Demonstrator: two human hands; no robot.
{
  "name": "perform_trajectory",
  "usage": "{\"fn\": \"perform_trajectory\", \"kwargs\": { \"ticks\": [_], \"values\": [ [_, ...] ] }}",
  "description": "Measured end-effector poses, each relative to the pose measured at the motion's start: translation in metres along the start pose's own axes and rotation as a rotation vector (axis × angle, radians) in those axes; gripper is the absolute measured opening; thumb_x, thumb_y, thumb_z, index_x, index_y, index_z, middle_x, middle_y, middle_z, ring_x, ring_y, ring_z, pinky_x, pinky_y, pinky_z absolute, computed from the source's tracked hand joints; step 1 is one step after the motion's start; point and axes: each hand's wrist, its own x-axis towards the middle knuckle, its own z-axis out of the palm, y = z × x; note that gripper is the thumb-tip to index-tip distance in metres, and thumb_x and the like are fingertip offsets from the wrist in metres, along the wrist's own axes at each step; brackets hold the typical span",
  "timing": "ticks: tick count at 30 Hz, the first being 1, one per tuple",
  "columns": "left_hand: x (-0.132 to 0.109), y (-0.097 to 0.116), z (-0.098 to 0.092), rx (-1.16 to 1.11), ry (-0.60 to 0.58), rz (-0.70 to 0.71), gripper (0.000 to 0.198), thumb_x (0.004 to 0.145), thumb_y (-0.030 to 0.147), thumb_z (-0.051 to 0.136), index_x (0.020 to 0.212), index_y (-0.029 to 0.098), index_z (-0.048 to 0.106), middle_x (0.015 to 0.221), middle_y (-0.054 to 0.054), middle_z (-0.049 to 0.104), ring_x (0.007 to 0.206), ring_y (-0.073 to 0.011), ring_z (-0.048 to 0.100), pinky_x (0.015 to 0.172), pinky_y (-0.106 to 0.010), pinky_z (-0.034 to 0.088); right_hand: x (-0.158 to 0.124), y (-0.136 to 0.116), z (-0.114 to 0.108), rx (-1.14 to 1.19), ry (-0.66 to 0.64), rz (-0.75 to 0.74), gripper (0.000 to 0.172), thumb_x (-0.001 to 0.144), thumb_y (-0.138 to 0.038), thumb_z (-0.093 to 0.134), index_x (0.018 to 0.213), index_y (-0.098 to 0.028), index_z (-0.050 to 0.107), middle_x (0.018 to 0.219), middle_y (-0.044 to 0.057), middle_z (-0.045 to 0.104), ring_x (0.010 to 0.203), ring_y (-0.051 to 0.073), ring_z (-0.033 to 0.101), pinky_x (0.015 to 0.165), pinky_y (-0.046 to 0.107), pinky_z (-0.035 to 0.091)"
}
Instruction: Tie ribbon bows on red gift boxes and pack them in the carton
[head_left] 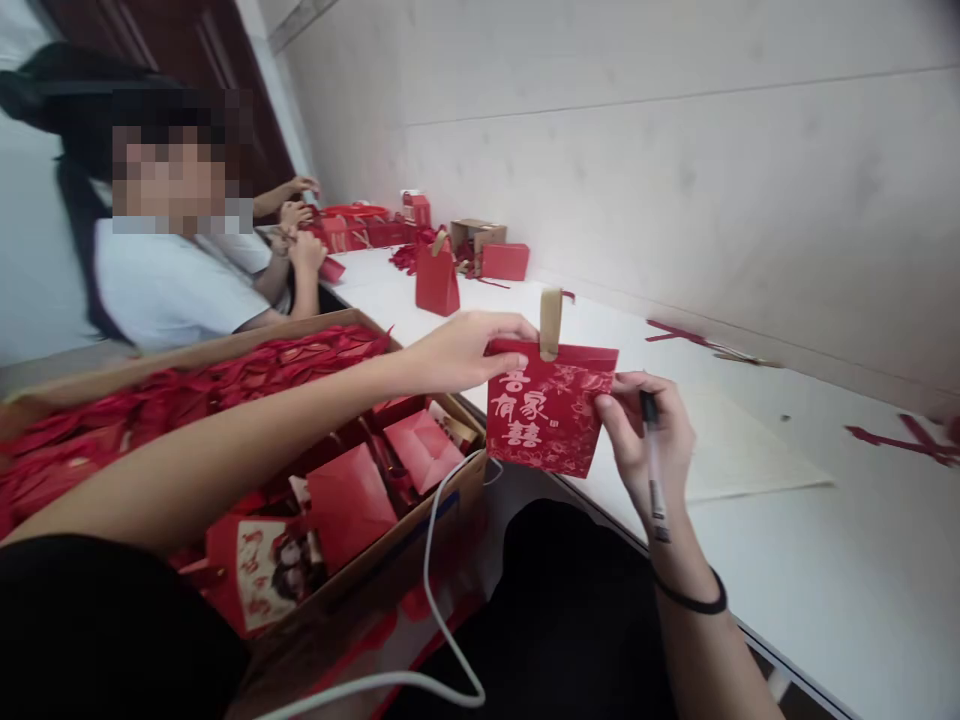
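Observation:
A red gift bag (pixel 551 415) with white lettering and a pale flower print is held up between my two hands, over the table's near edge. My left hand (pixel 480 348) pinches its top left corner. Beside those fingers a gold ribbon loop (pixel 551 322) sticks up from the bag's top edge. With thumb and fingers, my right hand (pixel 660 425) grips the bag's right side. A pen (pixel 655 475) with a black cap and clear barrel also rests in the right hand, pointing down along the palm.
A large cardboard box (pixel 360 590) full of red gift packages stands at my left. On the white table (pixel 750 560) are another red bag (pixel 436 280), a small open carton (pixel 478 236) and loose red ribbons (pixel 900 435). A white cable (pixel 429 560) hangs before the box. Co-workers sit far left.

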Motion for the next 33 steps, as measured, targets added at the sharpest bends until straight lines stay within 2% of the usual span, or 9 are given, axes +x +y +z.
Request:
{"fn": "perform_trajectory", "kwargs": {
  "ticks": [5, 9, 13, 16, 19, 25, 29, 31, 33],
  "values": [
    [-0.044, 0.017, -0.040, -0.031, 0.106, -0.130, 0.020, 0.079, 0.018, 0.058, 0.098, 0.017, 0.065, 0.096, 0.000, 0.067, 0.093, -0.0147, 0.062, 0.085, -0.028, 0.049, 0.009, -0.027, 0.019, 0.008, -0.214, -0.068, 0.021, 0.082, -0.037, 0.068, 0.093, -0.022, 0.058, 0.085, 0.002, 0.064, 0.076, 0.018, 0.065, 0.071, 0.031, 0.056],
    [-0.080, 0.019, -0.060, -0.181, 0.290, -0.327, 0.024, 0.078, 0.021, 0.060, 0.101, 0.016, 0.062, 0.089, 0.000, 0.066, 0.088, -0.0152, 0.064, 0.078, -0.027, 0.052, 0.008, -0.044, 0.039, 0.085, -0.370, -0.005, 0.039, 0.079, -0.040, 0.070, 0.112, -0.025, 0.056, 0.104, 0.005, 0.064, 0.096, 0.023, 0.063, 0.087, 0.038, 0.052],
    [-0.123, 0.014, -0.065, -0.406, 0.398, -0.551, 0.028, 0.076, 0.028, 0.063, 0.101, 0.017, 0.059, 0.083, 0.000, 0.067, 0.074, -0.0130, 0.064, 0.065, -0.024, 0.052, -0.002, -0.052, 0.054, 0.200, -0.627, 0.166, 0.050, 0.078, -0.042, 0.069, 0.122, -0.027, 0.050, 0.113, 0.006, 0.062, 0.098, 0.024, 0.062, 0.084, 0.035, 0.053],
    [-0.157, 0.012, -0.061, -0.598, 0.353, -0.707, 0.032, 0.071, 0.035, 0.068, 0.095, 0.016, 0.058, 0.087, -0.004, 0.068, 0.072, -0.0145, 0.065, 0.058, -0.023, 0.051, -0.007, -0.054, 0.062, 0.298, -0.855, 0.286, 0.041, 0.084, -0.045, 0.061, 0.119, -0.026, 0.053, 0.113, 0.007, 0.063, 0.096, 0.024, 0.063, 0.076, 0.030, 0.055],
    [-0.184, 0.013, -0.054, -0.731, 0.307, -0.757, 0.035, 0.070, 0.036, 0.070, 0.095, 0.016, 0.058, 0.100, -0.008, 0.067, 0.080, -0.0172, 0.065, 0.063, -0.026, 0.052, -0.011, -0.055, 0.068, 0.345, -0.982, 0.353, 0.046, 0.082, -0.052, 0.059, 0.118, -0.024, 0.057, 0.122, 0.009, 0.059, 0.108, 0.029, 0.058, 0.086, 0.036, 0.052],
    [-0.214, 0.022, -0.036, -0.856, 0.394, -0.725, 0.034, 0.072, 0.033, 0.069, 0.098, 0.015, 0.056, 0.107, -0.010, 0.065, 0.084, -0.0164, 0.064, 0.066, -0.025, 0.052, -0.030, -0.059, 0.064, 0.271, -1.024, 0.399, 0.063, 0.077, -0.065, 0.057, 0.124, -0.025, 0.054, 0.129, 0.012, 0.053, 0.116, 0.034, 0.051, 0.092, 0.041, 0.049],
    [-0.235, 0.019, -0.042, -0.888, 0.480, -0.730, 0.037, 0.075, 0.041, 0.065, 0.100, 0.016, 0.053, 0.101, -0.009, 0.065, 0.082, -0.0167, 0.064, 0.065, -0.026, 0.052, -0.038, -0.071, 0.063, 0.238, -0.837, 0.295, 0.050, 0.081, -0.051, 0.061, 0.122, -0.024, 0.052, 0.120, 0.010, 0.059, 0.109, 0.030, 0.057, 0.089, 0.035, 0.051],
    [-0.252, 0.012, -0.054, -0.810, 0.440, -0.734, 0.036, 0.080, 0.047, 0.055, 0.098, 0.017, 0.053, 0.100, -0.009, 0.065, 0.091, -0.0187, 0.063, 0.077, -0.031, 0.052, -0.035, -0.079, 0.069, 0.216, -0.724, 0.242, 0.037, 0.080, -0.045, 0.064, 0.111, -0.024, 0.056, 0.111, 0.007, 0.063, 0.102, 0.027, 0.061, 0.084, 0.032, 0.053],
    [-0.276, 0.001, -0.066, -0.543, 0.271, -0.863, 0.037, 0.083, 0.050, 0.047, 0.093, 0.016, 0.056, 0.100, -0.009, 0.066, 0.095, -0.0203, 0.061, 0.085, -0.033, 0.048, -0.029, -0.087, 0.080, 0.230, -0.696, 0.229, 0.029, 0.080, -0.044, 0.065, 0.101, -0.025, 0.059, 0.102, 0.004, 0.065, 0.091, 0.024, 0.063, 0.074, 0.029, 0.054]
  ]
}}
